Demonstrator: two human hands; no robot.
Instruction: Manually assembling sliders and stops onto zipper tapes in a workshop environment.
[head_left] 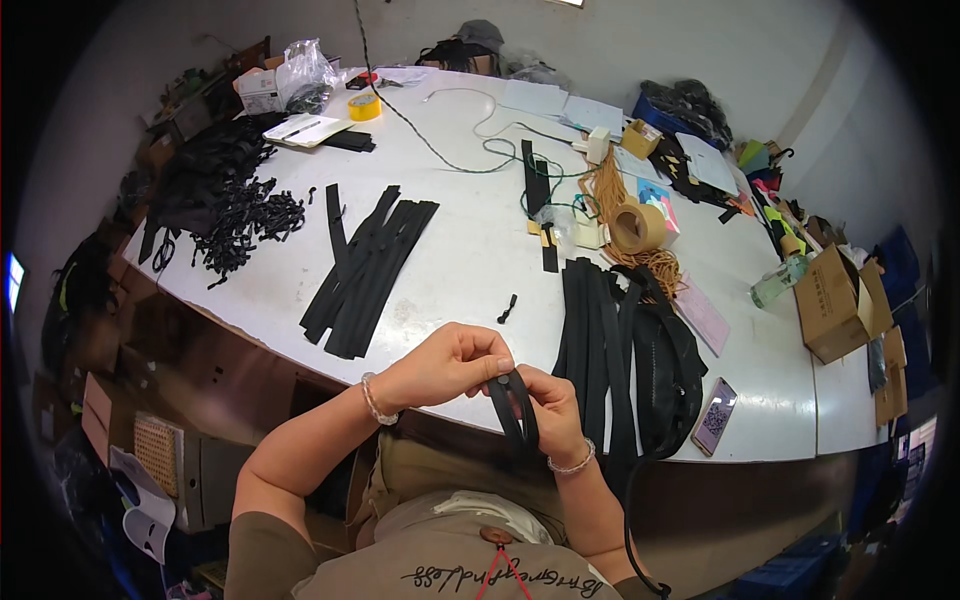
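Observation:
Just past the table's near edge, my left hand (458, 362) and my right hand (552, 405) are together, both closed on one black zipper strip (515, 425). The strip bends into a loop that hangs below my fingers. Its upper end is pinched between the fingertips, which partly hide it. On the white table ahead lies a single small black zipper pull (508, 308). Left of it is a fanned stack of black zipper strips (375, 265). More long black strips (590, 350) lie to the right of my right hand, beside a black bag (668, 375).
A heap of small black pulls (245, 225) covers the table's left. Phone (714, 415), brown tape roll (638, 228), bottle (778, 282) and cardboard box (842, 300) stand to the right. A cord (400, 120) hangs over the far side, near a yellow tape roll (364, 107).

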